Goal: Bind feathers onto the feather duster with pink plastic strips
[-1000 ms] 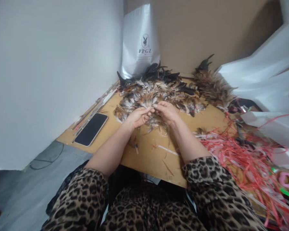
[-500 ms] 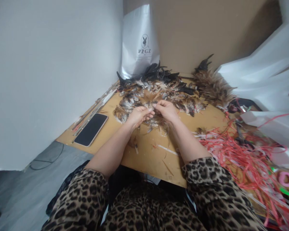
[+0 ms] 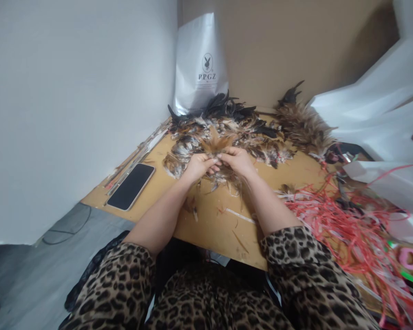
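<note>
My left hand [image 3: 197,166] and my right hand [image 3: 238,160] meet over a wooden table [image 3: 209,220], fingertips together. Between them they pinch a small tuft of brown feathers [image 3: 216,143] that fans upward. Just beyond the hands a wide pile of brown, white and black feathers [image 3: 227,128] covers the far part of the table. A second fluffy brown feather bundle [image 3: 304,126] lies to the right of the pile. My forearms are bare, with leopard-print sleeves at the elbows.
A black phone [image 3: 131,186] lies face up at the table's left edge. A white bag marked PPGZ [image 3: 200,64] leans in the far corner. Red and white plastic strips [image 3: 344,220] heap on the right, under white sheets [image 3: 375,114]. A pink ring [image 3: 411,259] lies far right.
My hands have closed together and lifted a feather tuft out of the pile; it now fans up above my fingertips. The view has shifted slightly down.
</note>
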The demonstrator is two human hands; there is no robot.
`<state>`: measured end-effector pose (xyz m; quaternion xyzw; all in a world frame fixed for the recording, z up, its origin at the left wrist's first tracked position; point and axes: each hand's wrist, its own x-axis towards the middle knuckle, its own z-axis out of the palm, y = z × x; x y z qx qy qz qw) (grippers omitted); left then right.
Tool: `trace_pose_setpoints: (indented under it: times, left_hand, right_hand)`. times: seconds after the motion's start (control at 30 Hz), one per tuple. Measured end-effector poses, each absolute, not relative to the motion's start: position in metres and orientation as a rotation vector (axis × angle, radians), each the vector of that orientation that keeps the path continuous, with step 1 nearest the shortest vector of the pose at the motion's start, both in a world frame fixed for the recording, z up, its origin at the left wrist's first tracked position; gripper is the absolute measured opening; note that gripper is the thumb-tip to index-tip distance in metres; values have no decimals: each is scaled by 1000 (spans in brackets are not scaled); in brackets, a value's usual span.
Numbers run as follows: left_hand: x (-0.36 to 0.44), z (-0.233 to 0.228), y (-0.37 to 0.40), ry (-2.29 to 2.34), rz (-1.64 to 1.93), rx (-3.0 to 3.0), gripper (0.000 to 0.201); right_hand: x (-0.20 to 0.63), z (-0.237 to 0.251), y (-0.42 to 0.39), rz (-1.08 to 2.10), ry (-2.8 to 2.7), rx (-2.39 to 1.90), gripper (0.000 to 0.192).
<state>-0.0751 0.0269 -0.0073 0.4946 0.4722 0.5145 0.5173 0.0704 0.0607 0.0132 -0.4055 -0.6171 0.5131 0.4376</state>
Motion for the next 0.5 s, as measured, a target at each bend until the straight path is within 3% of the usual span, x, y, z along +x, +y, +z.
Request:
trace_pose_setpoints:
  times: [0.2, 0.5]
  left_hand:
    - [-77, -6, 24, 1010, 1206, 1210, 27]
    - [-77, 0, 20, 1077, 1178, 1222, 22]
  right_hand:
    - [73, 9, 64, 1309, -1501, -930, 29]
    - [76, 19, 61, 1250, -1748, -917, 28]
